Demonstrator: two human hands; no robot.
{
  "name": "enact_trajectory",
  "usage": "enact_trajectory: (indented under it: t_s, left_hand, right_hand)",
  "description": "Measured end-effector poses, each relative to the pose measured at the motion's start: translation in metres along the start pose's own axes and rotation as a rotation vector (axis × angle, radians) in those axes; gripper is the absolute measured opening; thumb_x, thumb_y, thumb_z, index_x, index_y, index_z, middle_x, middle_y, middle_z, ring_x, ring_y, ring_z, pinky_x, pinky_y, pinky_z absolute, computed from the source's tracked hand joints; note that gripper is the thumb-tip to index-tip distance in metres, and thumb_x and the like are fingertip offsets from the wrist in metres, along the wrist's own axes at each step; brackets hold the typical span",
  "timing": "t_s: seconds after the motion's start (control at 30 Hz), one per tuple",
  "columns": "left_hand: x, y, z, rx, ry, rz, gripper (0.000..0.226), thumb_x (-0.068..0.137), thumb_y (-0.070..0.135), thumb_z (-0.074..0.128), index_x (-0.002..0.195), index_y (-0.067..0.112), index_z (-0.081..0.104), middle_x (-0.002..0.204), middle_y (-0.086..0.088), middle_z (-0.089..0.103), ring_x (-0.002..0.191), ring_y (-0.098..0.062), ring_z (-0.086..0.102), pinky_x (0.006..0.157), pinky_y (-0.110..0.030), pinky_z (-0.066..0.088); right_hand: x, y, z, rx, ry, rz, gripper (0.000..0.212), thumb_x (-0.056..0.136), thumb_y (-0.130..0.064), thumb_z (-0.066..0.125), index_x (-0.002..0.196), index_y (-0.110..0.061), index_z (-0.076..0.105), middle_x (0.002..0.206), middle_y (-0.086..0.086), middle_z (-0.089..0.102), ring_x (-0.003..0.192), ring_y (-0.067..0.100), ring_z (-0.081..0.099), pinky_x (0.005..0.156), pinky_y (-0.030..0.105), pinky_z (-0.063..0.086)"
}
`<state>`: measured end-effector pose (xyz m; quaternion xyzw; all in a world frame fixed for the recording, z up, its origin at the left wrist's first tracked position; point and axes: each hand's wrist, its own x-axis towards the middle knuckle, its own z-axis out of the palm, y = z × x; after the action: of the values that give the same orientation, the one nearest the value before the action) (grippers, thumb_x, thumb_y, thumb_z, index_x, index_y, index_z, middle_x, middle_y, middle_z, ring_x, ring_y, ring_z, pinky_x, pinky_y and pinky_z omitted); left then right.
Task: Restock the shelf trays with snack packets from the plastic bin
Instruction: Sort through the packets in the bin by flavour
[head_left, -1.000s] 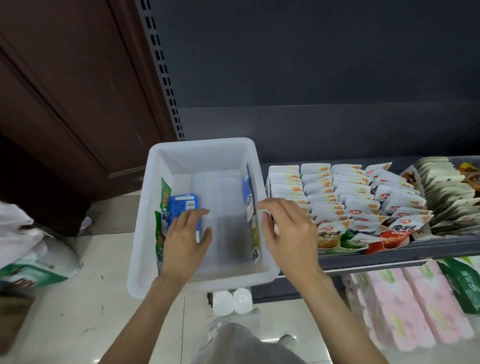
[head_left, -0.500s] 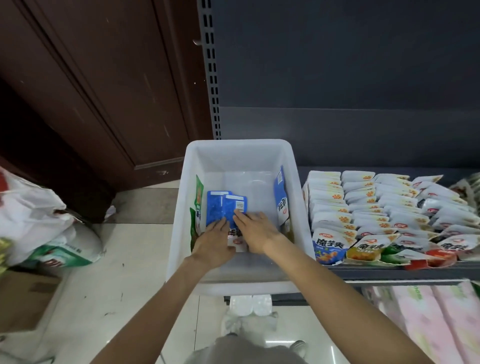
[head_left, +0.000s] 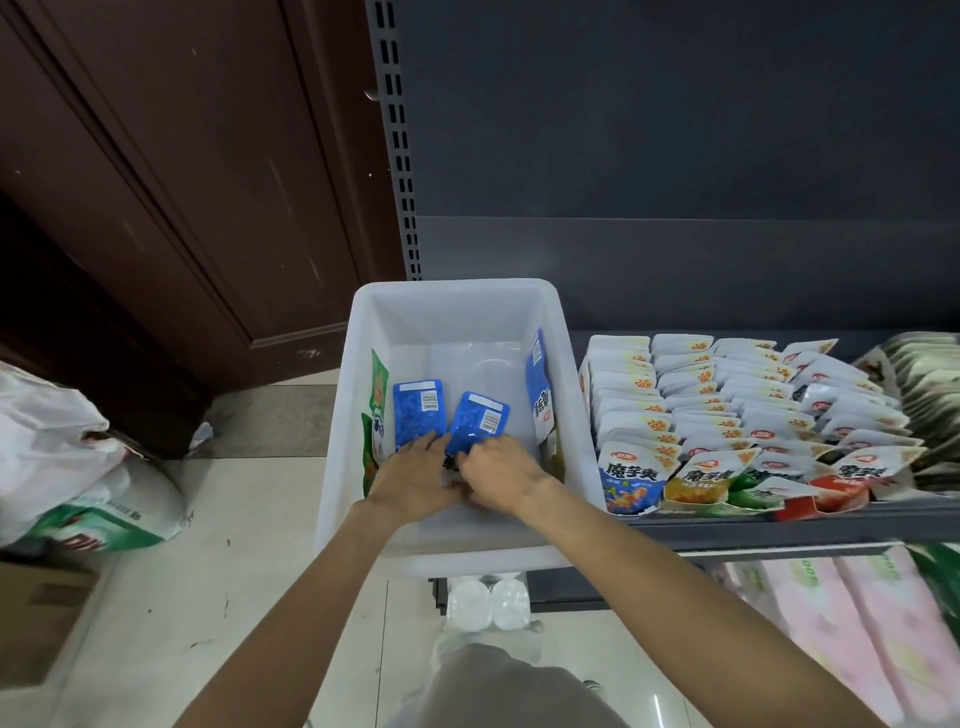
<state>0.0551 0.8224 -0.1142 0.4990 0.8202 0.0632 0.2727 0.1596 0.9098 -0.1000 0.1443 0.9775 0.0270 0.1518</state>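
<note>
Reaching down into the white plastic bin (head_left: 457, 306), both hands meet near its front wall, side by side and almost touching. The left hand (head_left: 413, 475) lies with its fingers spread over the lower end of one blue packet (head_left: 418, 413), which lies flat on the bin floor with its barcode end pointing away from the hand; whether the fingers only press on it or curl round its edge cannot be told. The right hand (head_left: 501, 475) has its fingers curled at the lower end of a second blue packet (head_left: 478, 421), tilted slightly and lying just beyond the fingertips, so it appears to pinch that packet, though the thumb is hidden. Just outside the left hand, green packets (head_left: 378, 387) stand on edge against the bin's left wall. Beyond the right hand, another blue packet (head_left: 539, 395) leans upright against the right wall. Further out past the right forearm, the shelf trays (head_left: 727, 512) hold rows of upright white snack packets (head_left: 691, 410), with blue, yellow, green and red fronts facing forward. Well apart to the outside of the left arm, plastic bags (head_left: 67, 467) sit on the tiled floor.
</note>
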Motion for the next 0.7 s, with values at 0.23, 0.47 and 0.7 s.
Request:
enact_trajectory:
  t_s: [0.23, 0.47, 0.7]
  left_hand:
    - [-0.031, 0.015, -0.058, -0.961, 0.197, 0.159, 0.061, 0.076, 0.043, 0.073, 0.127, 0.044, 0.039, 0.138, 0.016, 0.045, 0.127, -0.003, 0.041, 0.101, -0.020, 0.035]
    - [-0.062, 0.069, -0.086, -1.093, 0.104, 0.308, 0.034, 0.076, 0.025, 0.075, 0.107, 0.020, 0.062, 0.099, -0.003, 0.073, 0.092, -0.021, 0.069, 0.076, -0.037, 0.055]
    - [-0.056, 0.110, -0.060, -0.967, 0.089, 0.322, 0.027, 0.074, 0.022, 0.074, 0.096, 0.022, 0.058, 0.086, -0.002, 0.074, 0.081, -0.019, 0.070, 0.075, -0.035, 0.055]
  right_hand:
    - [-0.052, 0.040, -0.067, 0.865, 0.616, 0.295, 0.009, 0.098, -0.017, 0.044, 0.096, -0.010, 0.050, 0.071, 0.003, 0.060, 0.064, 0.026, 0.060, 0.054, 0.032, 0.044]
    - [-0.111, 0.060, -0.094, 1.613, 0.821, 0.412, 0.015, 0.103, -0.016, 0.036, 0.093, -0.019, 0.047, 0.076, -0.002, 0.066, 0.059, 0.011, 0.066, 0.050, 0.026, 0.054]
    - [-0.156, 0.072, -0.074, 1.697, 0.823, 0.530, 0.017, 0.095, -0.011, 0.053, 0.097, -0.025, 0.044, 0.095, 0.007, 0.069, 0.079, 0.019, 0.071, 0.053, 0.031, 0.057]
